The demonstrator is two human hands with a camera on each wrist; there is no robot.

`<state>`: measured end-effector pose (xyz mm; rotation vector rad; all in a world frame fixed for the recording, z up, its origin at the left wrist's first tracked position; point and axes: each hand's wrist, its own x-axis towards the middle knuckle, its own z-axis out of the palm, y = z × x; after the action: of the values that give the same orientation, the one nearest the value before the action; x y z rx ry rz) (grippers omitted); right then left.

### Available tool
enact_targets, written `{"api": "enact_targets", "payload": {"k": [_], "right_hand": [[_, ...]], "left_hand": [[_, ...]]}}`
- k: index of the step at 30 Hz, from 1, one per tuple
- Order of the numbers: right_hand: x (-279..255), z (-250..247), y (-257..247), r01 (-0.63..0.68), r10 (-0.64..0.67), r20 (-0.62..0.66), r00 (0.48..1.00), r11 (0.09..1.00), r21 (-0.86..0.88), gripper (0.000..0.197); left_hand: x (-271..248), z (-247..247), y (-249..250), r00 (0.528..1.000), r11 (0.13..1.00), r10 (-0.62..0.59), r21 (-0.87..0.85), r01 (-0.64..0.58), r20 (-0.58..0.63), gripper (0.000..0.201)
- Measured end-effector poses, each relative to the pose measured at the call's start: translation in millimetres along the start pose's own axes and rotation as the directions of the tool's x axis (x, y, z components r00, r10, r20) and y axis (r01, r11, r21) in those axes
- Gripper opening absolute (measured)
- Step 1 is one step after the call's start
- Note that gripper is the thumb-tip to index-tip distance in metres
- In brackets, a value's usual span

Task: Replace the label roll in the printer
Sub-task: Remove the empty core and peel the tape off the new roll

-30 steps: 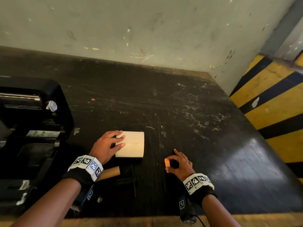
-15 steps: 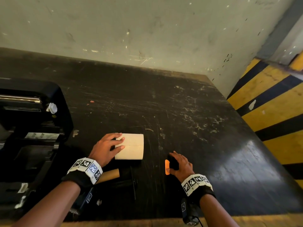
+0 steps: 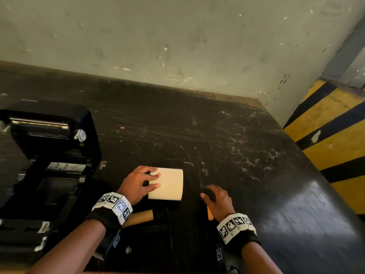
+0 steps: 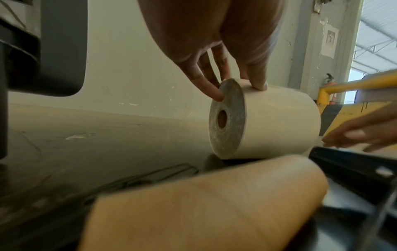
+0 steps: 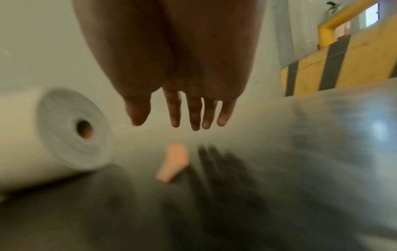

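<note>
The cream label roll lies on its side on the black table. My left hand grips the roll's left end; in the left wrist view the thumb presses on top of the label roll and the fingers touch its end face. My right hand hovers just right of the roll, fingers straight and holding nothing. A small orange piece lies on the table under it, blurred in the right wrist view. The black printer stands open at the left.
An empty brown cardboard core lies near the table's front edge, behind my left wrist, with black parts beside it. A wall closes the back. A yellow-and-black striped barrier runs along the right side.
My right hand has let go of the orange piece, which now lies flat on the table beneath it. My left hand has stayed on the roll.
</note>
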<state>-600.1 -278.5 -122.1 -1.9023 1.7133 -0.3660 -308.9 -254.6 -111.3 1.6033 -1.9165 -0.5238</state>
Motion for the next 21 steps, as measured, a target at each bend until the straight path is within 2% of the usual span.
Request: {"api": "enact_targets", "payload": {"k": [2,4,8,10,12,13,16,21], "right_hand": [[2.8,2.3,-31.7,0.078,-0.078,-0.006,0.997,0.984,0.159,0.048],[6.2,8.2,-63.6,0.103,-0.113,0.027,0.993,0.962,0.252,0.058],[15.5,27.6,-95.5,0.102,-0.123,0.09,0.988,0.972,0.211,0.075],[17.7,35.1,-95.8,0.106,-0.121,0.069,0.99,0.977,0.185,0.073],[18.3,37.6,-92.7,0.112,-0.126,0.046,0.991,0.966,0.234,0.07],[19.0,39.2,-91.2,0.116,-0.132,0.045,0.99,0.958,0.263,0.07],[20.6,42.9,-87.1,0.125,-0.144,0.04,0.989,0.941,0.314,0.071],[22.9,36.2,-78.4,0.19,-0.219,0.067,0.973,0.935,0.3,0.074]], "left_hand": [[2.6,-1.7,1.3,1.0,0.998,-0.018,-0.054,0.018,-0.004,0.031],[3.9,-2.7,-0.2,0.999,0.993,-0.023,-0.117,0.02,-0.023,0.028],[2.8,-1.1,-7.1,1.0,0.993,0.002,-0.12,-0.002,0.001,0.029],[0.2,-1.6,-7.4,1.0,0.995,0.008,-0.102,-0.006,0.02,0.036],[-1.3,-0.6,-6.1,1.0,0.994,0.014,-0.108,-0.013,0.002,0.049],[-1.7,0.4,-4.9,1.0,0.993,0.01,-0.116,-0.012,-0.016,0.048],[-0.5,2.2,-2.9,0.998,0.993,0.009,-0.117,-0.016,-0.061,0.022],[0.0,-0.7,-5.9,0.999,0.999,0.04,-0.035,-0.04,-0.009,0.027]]}}
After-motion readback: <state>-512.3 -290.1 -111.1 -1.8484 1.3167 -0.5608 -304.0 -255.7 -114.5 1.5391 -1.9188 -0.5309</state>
